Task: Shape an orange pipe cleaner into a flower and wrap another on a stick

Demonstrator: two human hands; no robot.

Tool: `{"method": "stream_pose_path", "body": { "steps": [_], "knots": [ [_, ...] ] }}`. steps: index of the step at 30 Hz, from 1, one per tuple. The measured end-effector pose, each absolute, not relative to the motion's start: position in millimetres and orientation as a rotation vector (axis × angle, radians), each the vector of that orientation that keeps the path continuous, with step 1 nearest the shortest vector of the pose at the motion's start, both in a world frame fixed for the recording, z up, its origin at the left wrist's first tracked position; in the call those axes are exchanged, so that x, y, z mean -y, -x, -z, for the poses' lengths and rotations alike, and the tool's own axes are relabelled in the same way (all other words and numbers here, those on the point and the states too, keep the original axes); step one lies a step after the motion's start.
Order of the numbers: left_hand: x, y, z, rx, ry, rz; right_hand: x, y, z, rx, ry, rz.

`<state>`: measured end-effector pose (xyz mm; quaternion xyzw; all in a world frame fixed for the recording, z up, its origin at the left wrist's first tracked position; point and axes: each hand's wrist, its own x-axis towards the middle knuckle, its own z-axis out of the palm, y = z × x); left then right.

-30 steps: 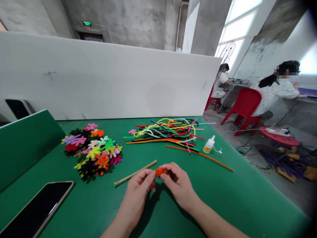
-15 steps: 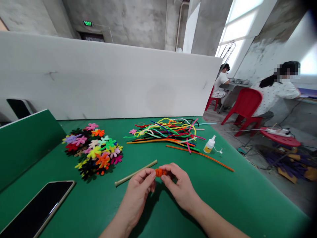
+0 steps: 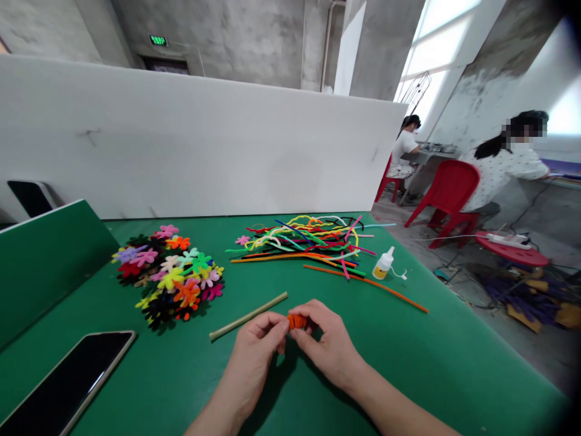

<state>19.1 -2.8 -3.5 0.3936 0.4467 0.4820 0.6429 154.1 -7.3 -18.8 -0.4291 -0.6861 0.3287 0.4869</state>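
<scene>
Both my hands meet low over the green table (image 3: 408, 363). My left hand (image 3: 254, 354) and my right hand (image 3: 324, 345) pinch a small coiled orange pipe cleaner (image 3: 296, 321) between their fingertips, from either side. A thin olive-green stick (image 3: 248, 317) lies on the table just left of my left fingers, not touched. Further back rests a heap of colourful pipe cleaners (image 3: 308, 239), with one long orange pipe cleaner (image 3: 367, 287) stretched out toward the right.
A pile of colourful felt flowers (image 3: 170, 272) sits at the left, a black phone (image 3: 68, 381) at the lower left, a small glue bottle (image 3: 382, 264) right of the heap. A white partition (image 3: 195, 145) stands behind the table. Two people sit by red chairs (image 3: 447, 194) at the right.
The orange coil has been pressed tighter and sits slightly lower between my fingertips. My hands stay in nearly the same place.
</scene>
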Motion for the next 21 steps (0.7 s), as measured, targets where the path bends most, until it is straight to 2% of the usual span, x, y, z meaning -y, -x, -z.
{"method": "stream_pose_path", "body": {
  "steps": [6,15,21],
  "knots": [
    [5.7,-21.3,-1.2,-1.029,-0.857,-1.109,9.2,-153.3,12.9,1.649,1.051,-0.801],
    [3.9,-18.4,2.1,-1.013,-0.925,-1.071,6.4,-152.4,18.4,1.552,1.090,-1.005],
    [4.6,-19.1,2.6,-0.958,-0.894,-1.073,8.6,-151.7,16.1,1.603,1.101,-0.923]
  ]
}}
